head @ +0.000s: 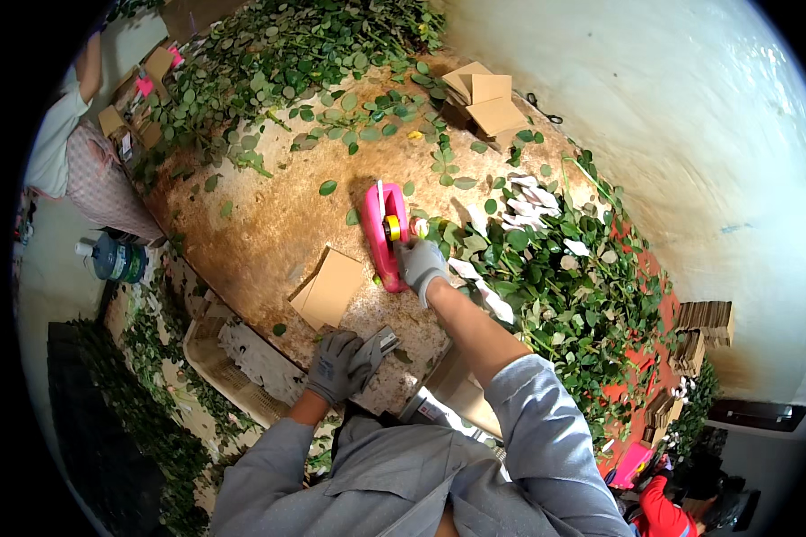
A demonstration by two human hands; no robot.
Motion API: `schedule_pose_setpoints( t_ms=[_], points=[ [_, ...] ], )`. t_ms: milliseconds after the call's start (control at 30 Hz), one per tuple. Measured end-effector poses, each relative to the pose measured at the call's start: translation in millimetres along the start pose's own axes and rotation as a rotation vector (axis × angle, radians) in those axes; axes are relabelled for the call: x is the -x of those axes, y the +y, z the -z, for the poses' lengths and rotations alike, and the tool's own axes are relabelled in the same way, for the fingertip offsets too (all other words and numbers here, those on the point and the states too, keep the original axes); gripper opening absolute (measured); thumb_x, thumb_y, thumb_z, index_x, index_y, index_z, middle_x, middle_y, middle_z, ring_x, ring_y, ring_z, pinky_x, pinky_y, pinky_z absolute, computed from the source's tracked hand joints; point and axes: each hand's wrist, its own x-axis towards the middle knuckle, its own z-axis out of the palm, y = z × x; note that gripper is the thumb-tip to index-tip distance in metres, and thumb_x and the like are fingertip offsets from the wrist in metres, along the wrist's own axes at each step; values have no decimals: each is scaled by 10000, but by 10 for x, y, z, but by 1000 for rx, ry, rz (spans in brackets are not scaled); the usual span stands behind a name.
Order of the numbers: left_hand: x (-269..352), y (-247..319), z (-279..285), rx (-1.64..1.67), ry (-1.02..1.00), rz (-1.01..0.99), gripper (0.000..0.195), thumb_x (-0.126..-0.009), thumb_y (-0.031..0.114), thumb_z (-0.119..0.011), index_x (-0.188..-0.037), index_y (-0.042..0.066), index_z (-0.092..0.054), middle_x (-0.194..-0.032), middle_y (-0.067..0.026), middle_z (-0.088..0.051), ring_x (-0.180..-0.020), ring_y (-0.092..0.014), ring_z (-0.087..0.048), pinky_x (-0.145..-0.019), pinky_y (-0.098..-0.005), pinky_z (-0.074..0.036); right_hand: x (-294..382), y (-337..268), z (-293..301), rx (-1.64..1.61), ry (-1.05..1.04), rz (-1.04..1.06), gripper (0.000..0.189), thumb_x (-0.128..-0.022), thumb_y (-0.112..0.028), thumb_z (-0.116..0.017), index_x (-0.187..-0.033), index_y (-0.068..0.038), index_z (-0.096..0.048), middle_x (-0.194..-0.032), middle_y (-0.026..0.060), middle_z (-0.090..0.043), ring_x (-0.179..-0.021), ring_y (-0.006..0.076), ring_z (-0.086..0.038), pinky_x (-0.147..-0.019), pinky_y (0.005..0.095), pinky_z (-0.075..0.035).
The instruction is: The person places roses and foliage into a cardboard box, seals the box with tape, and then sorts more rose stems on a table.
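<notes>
My right hand (420, 265), in a grey glove, grips the right side of a pink tape dispenser (378, 252) by its yellow tape roll (392, 228). A pale pink rose bloom (418, 227) lies just beyond these fingers. In my left hand (338, 366), also gloved, is a grey metal stapler (381, 345), its end pointing right over the table edge. A few flat pieces of brown cardboard (332, 285) overlap on the table, slightly above the left hand.
Leafy rose stems (510, 262), some with white-wrapped blooms (529, 205), pile up on the right. More foliage (295, 60) covers the far table. Cardboard pieces (497, 104) and black scissors (544, 109) lie near the wall. A plastic crate (205, 356) stands below left; other people are at both sides.
</notes>
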Motion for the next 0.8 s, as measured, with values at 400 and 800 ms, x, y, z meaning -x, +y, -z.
schedule_pose_setpoints(
  t_ms=[400, 800],
  points=[
    [74, -27, 29, -26, 53, -28, 606, -812, 351, -792, -1309, 105, -548, -1294, -115, -532, -1239, -358, -518, -1025, -510, -422, 955, 425, -452, -888, -226, -395, 236, -1031, -163, -525, -934, -4, -671, -771, 73, -659, -636, 194, -602, -593, 337, -484],
    [29, 29, -32, -12, 121, -82, 506, -823, 332, -700, -1199, -1, -635, -1195, -195, -605, -1099, -418, -562, -987, -550, -426, 2270, 451, 855, -449, 102, 148, 129, -1025, -168, -627, -990, -45, -643, -786, 53, -625, -662, 139, -546, -633, 311, -490]
  ],
)
